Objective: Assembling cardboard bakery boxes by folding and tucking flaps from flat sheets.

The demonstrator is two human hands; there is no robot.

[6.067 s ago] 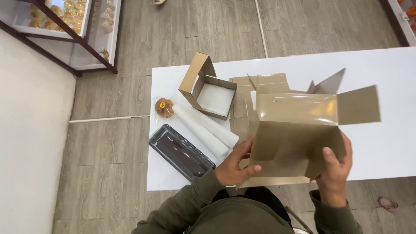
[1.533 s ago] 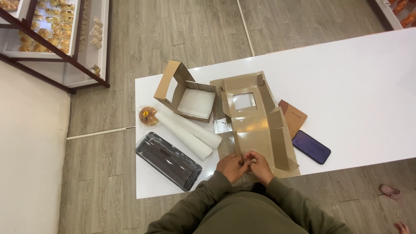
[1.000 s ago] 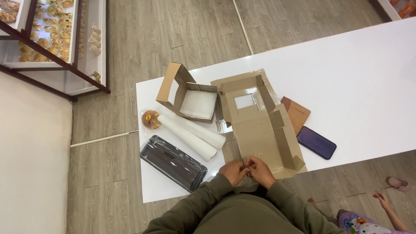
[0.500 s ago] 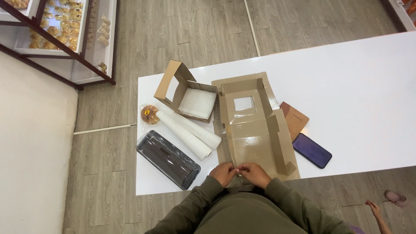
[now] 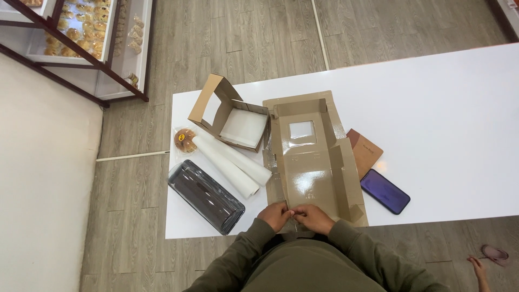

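A flat brown cardboard box blank (image 5: 311, 162) with a clear window lies unfolded on the white table (image 5: 443, 103), its glossy inside facing up. My left hand (image 5: 274, 214) and my right hand (image 5: 313, 217) meet at its near edge by the table's front, both pinching the cardboard flap there. An assembled brown box (image 5: 230, 116) with a white liner stands open behind and to the left.
White paper rolls (image 5: 235, 162) and a small wrapped pastry (image 5: 185, 140) lie left of the blank. A dark glass tray (image 5: 205, 196) sits at the table's front left corner. A brown card sleeve (image 5: 366, 153) and a dark phone (image 5: 385, 191) lie to the right. A display rack (image 5: 81, 38) stands far left.
The box blank, earlier held up in both hands, now lies flat on the table. My hands have come together at its near edge.
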